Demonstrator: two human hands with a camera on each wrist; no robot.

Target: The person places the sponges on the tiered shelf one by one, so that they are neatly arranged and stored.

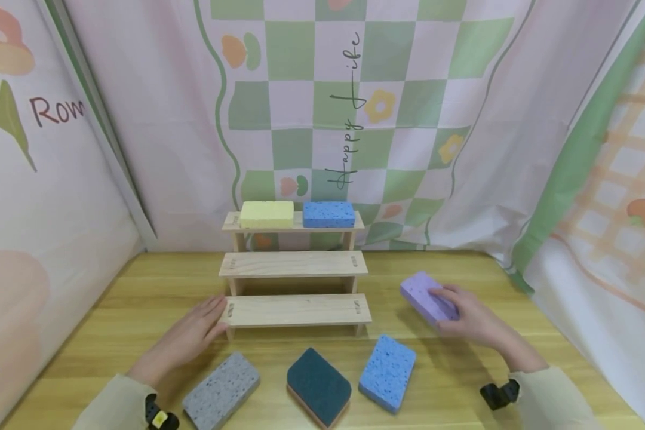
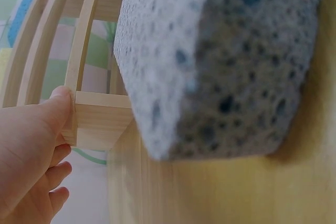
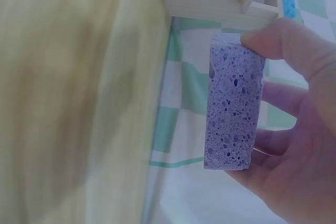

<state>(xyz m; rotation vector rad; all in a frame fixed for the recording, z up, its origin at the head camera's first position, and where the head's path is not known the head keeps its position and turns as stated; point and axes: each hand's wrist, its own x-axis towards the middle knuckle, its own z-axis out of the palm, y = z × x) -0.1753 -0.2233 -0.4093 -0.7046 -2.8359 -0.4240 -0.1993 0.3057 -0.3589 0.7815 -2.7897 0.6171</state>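
My right hand holds a purple sponge over the table, right of a three-step wooden rack. In the right wrist view the thumb lies on one end of the purple sponge and the fingers curl behind it. My left hand grips the left end of the rack's lowest step; in the left wrist view the thumb presses against the step's edge. On the top step sit a yellow sponge and, to its right, a blue sponge. Nothing sits on the two lower steps.
Along the front of the wooden table lie a grey sponge, a dark green scouring sponge and a second blue sponge. A printed checkered curtain hangs behind the rack, with cloth walls on both sides.
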